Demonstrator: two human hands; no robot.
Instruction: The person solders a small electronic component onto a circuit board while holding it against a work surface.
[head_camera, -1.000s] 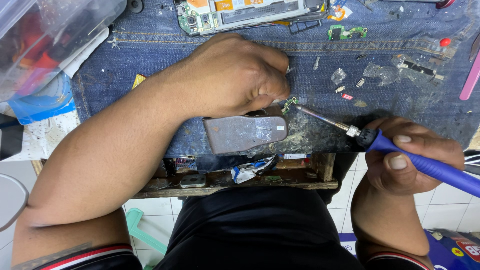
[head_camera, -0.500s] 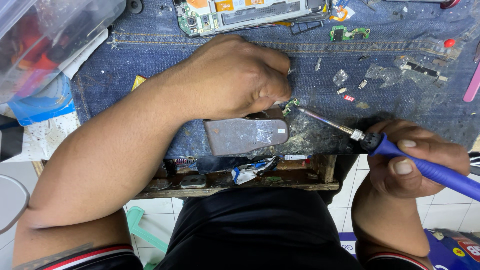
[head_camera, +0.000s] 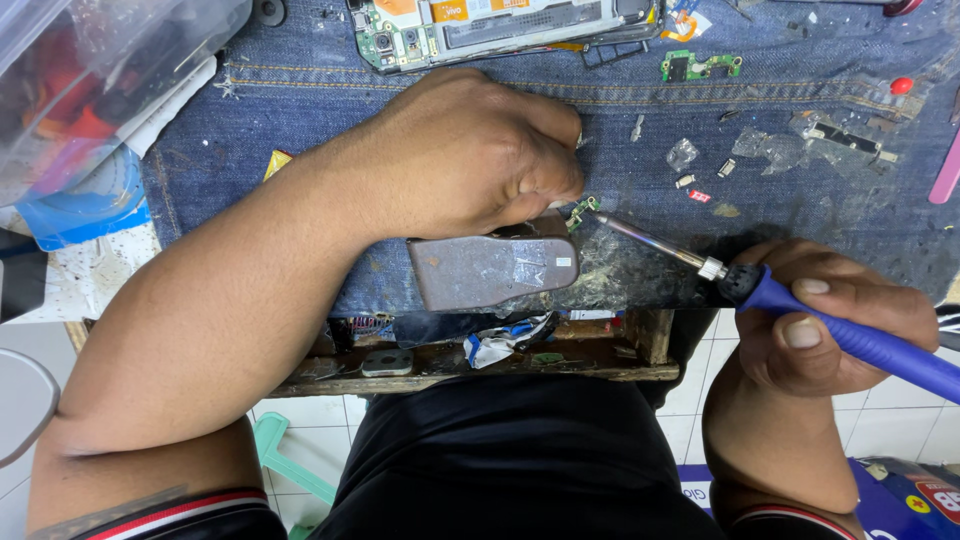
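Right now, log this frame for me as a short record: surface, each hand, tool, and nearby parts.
surface: denim cloth spread over a bench
left hand: left hand pressed down, fingertips pinning a small green circuit board at the edge of a grey metal block
right hand: right hand, grip closed around the blue handle of a soldering iron
tool tip: touching the small green circuit board
nearby: opened phone at the top edge; second green board; loose small parts

My left hand (head_camera: 470, 150) hides most of the tiny green board (head_camera: 578, 210). The soldering iron (head_camera: 830, 325) handle runs off the right edge.
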